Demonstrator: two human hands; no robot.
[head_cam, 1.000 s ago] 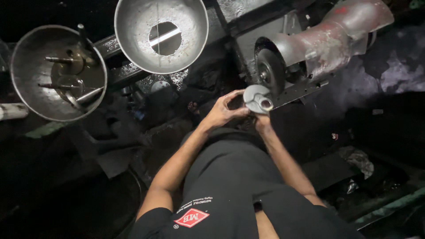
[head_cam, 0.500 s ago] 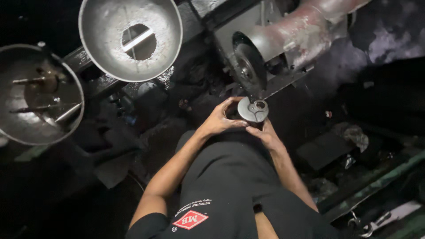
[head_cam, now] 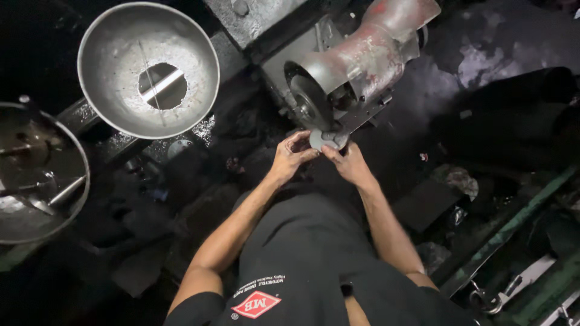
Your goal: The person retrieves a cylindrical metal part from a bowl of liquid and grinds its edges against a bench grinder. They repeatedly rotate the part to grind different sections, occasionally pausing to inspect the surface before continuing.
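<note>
My left hand [head_cam: 291,156] and my right hand [head_cam: 347,163] both grip a small round grey metal part [head_cam: 322,139]. They press it up against the lower edge of the dark grinding wheel [head_cam: 308,101] of a bench grinder [head_cam: 362,57]. The grinder has a dusty, reddish-grey motor housing and stands just beyond my hands. Most of the part is hidden between my fingers and the wheel. My black shirt and lap fill the lower middle of the view.
A large metal funnel-shaped bowl [head_cam: 115,48] with a hole in its middle sits at the upper left. Another metal bowl [head_cam: 66,199] holding tools lies at the far left. Dark debris covers the floor; a green frame [head_cam: 513,229] runs along the lower right.
The head camera has shifted, so the grinder and bowls slid in view. My hands have carried the round part from in front of me up against the grinding wheel.
</note>
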